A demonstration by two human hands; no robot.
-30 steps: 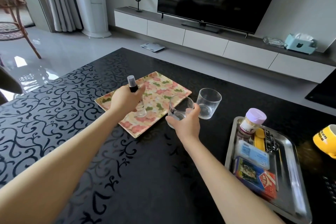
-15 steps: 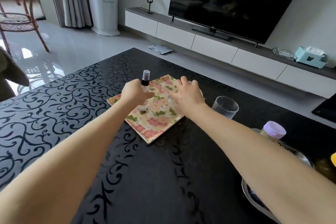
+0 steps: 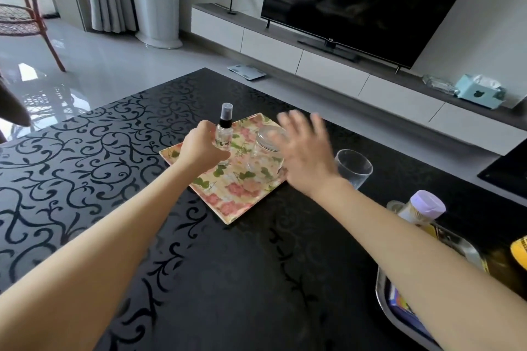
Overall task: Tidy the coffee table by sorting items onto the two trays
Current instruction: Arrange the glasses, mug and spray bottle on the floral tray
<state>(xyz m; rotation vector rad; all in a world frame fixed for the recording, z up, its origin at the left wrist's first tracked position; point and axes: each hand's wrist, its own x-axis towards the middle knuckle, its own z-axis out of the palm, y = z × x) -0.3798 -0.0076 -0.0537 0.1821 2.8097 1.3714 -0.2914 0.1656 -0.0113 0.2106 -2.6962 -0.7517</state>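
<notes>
The left hand [image 3: 204, 148] grips a small spray bottle [image 3: 224, 134], standing it upright on the floral tray [image 3: 228, 196]. Beside it on that tray sits a clear glass [image 3: 266, 151]; the right hand [image 3: 306, 154] hangs just by it with fingers spread, empty, blurred. A second glass [image 3: 353, 168] stands on the coffee table [image 3: 228, 279] off the tray, so it looks yet to be sorted, as does something yellow [image 3: 520, 248] at the right edge. The metal tray [image 3: 380, 291] on the right already carries a lilac-capped jar [image 3: 422, 209] and some packets, half hidden by the forearm
</notes>
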